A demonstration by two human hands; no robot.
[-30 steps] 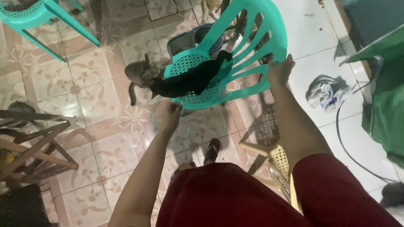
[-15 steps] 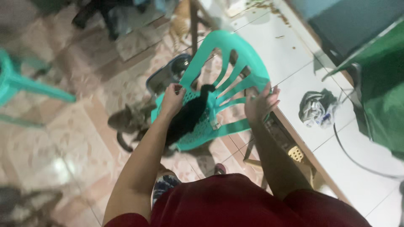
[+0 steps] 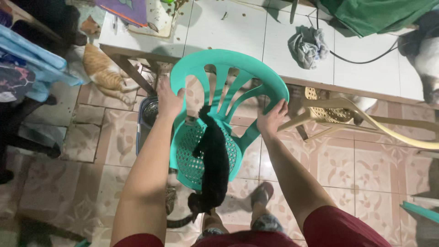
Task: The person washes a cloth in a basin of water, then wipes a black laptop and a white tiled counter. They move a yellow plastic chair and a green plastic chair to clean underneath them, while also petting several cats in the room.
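Both hands grip the green chair (image 3: 215, 114): left hand (image 3: 168, 98) is closed on the backrest's left edge, right hand (image 3: 272, 120) on its right edge. Chair sits just in front of the white counter (image 3: 256, 36), black cat (image 3: 214, 160) lying across the seat. Chair looks nearly in place; letting go remains.

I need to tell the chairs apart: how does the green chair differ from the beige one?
The green plastic chair is teal, gripped by the left hand and right hand, with a black cat on its seat. The beige chair is untouched, carries no cat, and sits partly under the white table. Both have perforated seats.
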